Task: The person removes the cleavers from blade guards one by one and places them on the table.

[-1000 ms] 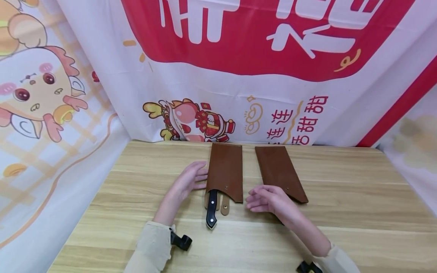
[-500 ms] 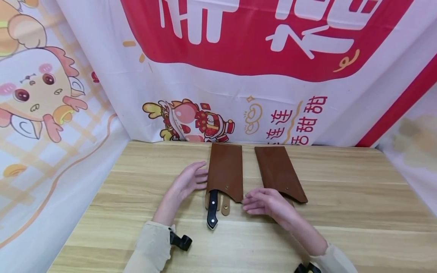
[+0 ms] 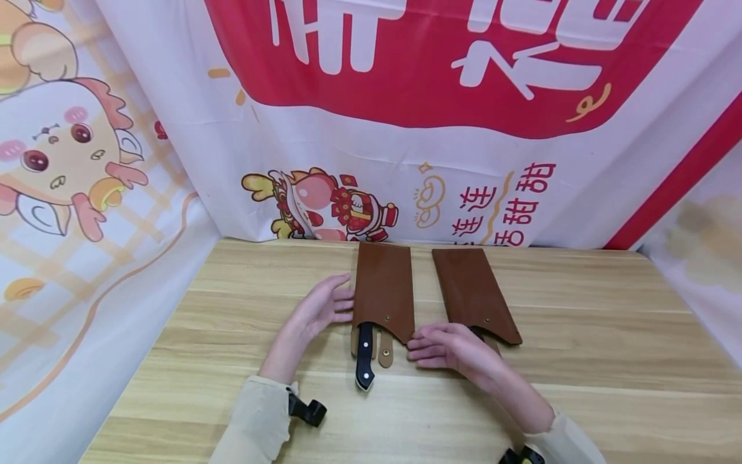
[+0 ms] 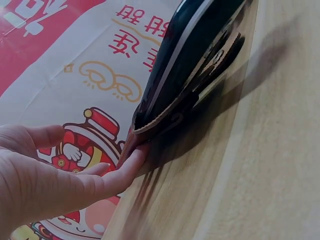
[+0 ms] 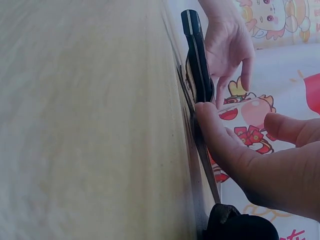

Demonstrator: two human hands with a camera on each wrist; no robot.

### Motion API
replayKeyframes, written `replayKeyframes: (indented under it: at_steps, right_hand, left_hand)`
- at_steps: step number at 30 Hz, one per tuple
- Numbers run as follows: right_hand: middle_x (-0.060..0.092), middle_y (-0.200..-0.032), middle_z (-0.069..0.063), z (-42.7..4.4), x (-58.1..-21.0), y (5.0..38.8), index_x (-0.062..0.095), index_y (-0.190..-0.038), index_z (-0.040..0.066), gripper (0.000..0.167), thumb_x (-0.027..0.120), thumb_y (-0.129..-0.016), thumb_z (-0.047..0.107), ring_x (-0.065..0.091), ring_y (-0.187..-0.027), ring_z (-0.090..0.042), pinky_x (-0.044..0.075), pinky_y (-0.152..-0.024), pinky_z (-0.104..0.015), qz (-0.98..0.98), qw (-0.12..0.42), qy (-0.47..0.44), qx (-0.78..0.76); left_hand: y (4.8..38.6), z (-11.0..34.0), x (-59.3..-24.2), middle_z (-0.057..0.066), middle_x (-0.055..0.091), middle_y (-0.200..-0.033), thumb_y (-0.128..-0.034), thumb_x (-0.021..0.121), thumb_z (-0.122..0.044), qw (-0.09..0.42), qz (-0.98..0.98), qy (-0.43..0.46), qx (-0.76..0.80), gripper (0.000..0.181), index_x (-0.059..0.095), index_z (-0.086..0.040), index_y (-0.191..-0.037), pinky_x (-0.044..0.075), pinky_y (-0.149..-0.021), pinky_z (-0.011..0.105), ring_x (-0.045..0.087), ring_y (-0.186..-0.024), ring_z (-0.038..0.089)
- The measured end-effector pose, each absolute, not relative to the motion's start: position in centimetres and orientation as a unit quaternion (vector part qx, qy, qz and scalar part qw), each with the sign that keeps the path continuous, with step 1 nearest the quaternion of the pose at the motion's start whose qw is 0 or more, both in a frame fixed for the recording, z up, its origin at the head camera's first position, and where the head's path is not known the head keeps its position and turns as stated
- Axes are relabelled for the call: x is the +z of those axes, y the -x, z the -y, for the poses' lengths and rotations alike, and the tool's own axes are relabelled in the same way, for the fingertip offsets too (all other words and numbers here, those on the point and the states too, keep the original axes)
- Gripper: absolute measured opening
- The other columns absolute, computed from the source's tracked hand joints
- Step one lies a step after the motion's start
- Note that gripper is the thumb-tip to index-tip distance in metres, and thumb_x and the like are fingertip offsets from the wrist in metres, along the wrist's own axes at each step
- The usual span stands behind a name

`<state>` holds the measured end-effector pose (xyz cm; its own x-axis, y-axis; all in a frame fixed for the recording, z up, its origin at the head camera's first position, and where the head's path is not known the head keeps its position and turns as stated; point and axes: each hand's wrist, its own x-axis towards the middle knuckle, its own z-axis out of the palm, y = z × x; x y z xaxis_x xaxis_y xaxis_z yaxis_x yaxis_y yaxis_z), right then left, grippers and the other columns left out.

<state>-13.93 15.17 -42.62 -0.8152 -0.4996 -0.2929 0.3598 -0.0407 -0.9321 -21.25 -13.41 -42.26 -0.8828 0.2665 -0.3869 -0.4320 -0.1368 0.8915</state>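
A knife with a black riveted handle lies in a brown leather sheath, blade hidden. The sheath's tan snap strap hangs beside the handle. My left hand rests its loosely extended fingertips against the sheath's left edge; in the left wrist view a fingertip meets the leather. At the lower right corner, my right hand touches the sheath with relaxed fingers. Thumbs stand apart from the fingers on both hands in the wrist views, and neither hand grips anything.
A second brown sheath lies slanted to the right, its lower end partly covered by my right hand. Both sheaths lie on a wooden table near its back edge. A printed cloth hangs directly behind.
My right hand has moved left to the sheath's corner. The sheath and knife have turned slightly, the handle end shifting right. My left hand has barely moved.
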Motion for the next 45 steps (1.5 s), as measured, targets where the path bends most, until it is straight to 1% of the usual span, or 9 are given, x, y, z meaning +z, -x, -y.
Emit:
replayKeyframes:
  at_steps: [8,18,22,31,38,43,45]
  right_hand:
    - [0.059,-0.132,-0.037,-15.0,-42.6,13.9,0.045,-0.136,-0.023,0.049,0.049,-0.109,0.018,0.064,-0.12,-0.041,0.054,-0.101,-0.047,-0.626,0.321,0.066,-0.707]
    - [0.061,-0.132,-0.034,-14.9,-42.6,13.8,0.048,-0.135,-0.019,0.047,0.048,-0.11,0.021,0.064,-0.122,-0.042,0.054,-0.101,-0.048,-0.625,0.344,0.06,-0.698]
    - [0.06,-0.133,-0.034,-14.9,-42.7,13.7,0.048,-0.135,-0.018,0.047,0.049,-0.11,0.022,0.063,-0.122,-0.041,0.054,-0.102,-0.048,-0.618,0.35,0.062,-0.701]
    - [0.059,-0.134,-0.035,-14.8,-42.7,13.6,0.046,-0.136,-0.019,0.048,0.047,-0.11,0.021,0.063,-0.123,-0.042,0.053,-0.102,-0.049,-0.605,0.357,0.063,-0.709]
    - [0.054,-0.139,-0.036,-14.7,-42.6,13.5,0.039,-0.14,-0.019,0.051,0.047,-0.11,0.021,0.063,-0.122,-0.043,0.053,-0.102,-0.051,-0.581,0.373,0.051,-0.722]
    - [0.048,-0.141,-0.039,-14.7,-42.7,13.4,0.033,-0.142,-0.021,0.051,0.046,-0.111,0.018,0.063,-0.12,-0.047,0.053,-0.101,-0.051,-0.564,0.373,0.044,-0.736]
    - [0.047,-0.141,-0.039,-14.8,-42.7,13.4,0.034,-0.141,-0.021,0.05,0.045,-0.111,0.016,0.063,-0.119,-0.047,0.054,-0.101,-0.051,-0.558,0.372,0.04,-0.74]
  left_hand:
    - [21.1,13.3,-42.0,0.043,0.02,-0.158,-0.1101,0.042,-0.03,0.235,-0.6,0.076,0.761,0.069,0.009,0.0,-0.163,0.029,-0.118,0.065,0.023,-0.146,0.058]
    - [20.9,13.1,-41.9,0.04,0.017,-0.161,-0.1096,0.044,-0.028,0.242,-0.561,0.071,0.788,0.069,0.012,0.001,-0.163,0.025,-0.119,0.064,0.021,-0.148,0.056]
    - [20.8,12.9,-41.8,0.038,0.016,-0.162,-0.1089,0.046,-0.027,0.243,-0.554,0.072,0.793,0.069,0.014,0.001,-0.163,0.024,-0.12,0.065,0.02,-0.149,0.056]
    - [20.8,12.5,-42.1,0.037,0.017,-0.163,-0.11,0.043,-0.025,0.241,-0.54,0.081,0.803,0.064,0.016,0.003,-0.161,0.022,-0.12,0.065,0.021,-0.149,0.054]
    - [20.7,12.4,-42.1,0.04,0.019,-0.16,-0.11,0.044,-0.024,0.241,-0.539,0.08,0.803,0.063,0.017,0.003,-0.161,0.022,-0.12,0.064,0.022,-0.149,0.054]
    - [20.7,12.2,-42.2,0.04,0.017,-0.161,-0.1097,0.044,-0.024,0.248,-0.542,0.068,0.8,0.066,0.014,0.002,-0.162,0.022,-0.121,0.064,0.02,-0.15,0.053]
    - [20.7,12.2,-42.2,0.04,0.016,-0.161,-0.11,0.042,-0.024,0.251,-0.542,0.063,0.799,0.066,0.012,0.002,-0.162,0.021,-0.121,0.064,0.019,-0.15,0.053]
